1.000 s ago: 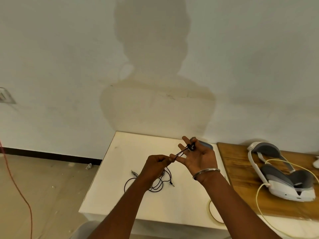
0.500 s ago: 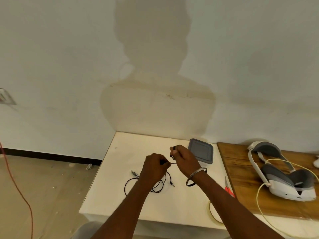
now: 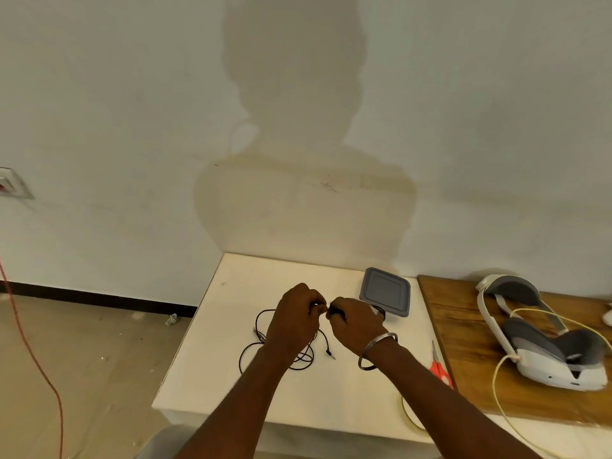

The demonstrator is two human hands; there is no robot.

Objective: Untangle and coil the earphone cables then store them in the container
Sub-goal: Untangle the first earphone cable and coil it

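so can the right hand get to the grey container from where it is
Probably yes: the grey container lies just beyond the right hand on the white table, nothing between them. But that hand grips the earphone cable, so it isn't free.

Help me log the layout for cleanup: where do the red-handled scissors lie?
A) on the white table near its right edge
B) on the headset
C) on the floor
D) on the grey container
A: the scissors lie flat on the white table, close to its right edge beside the wooden table.
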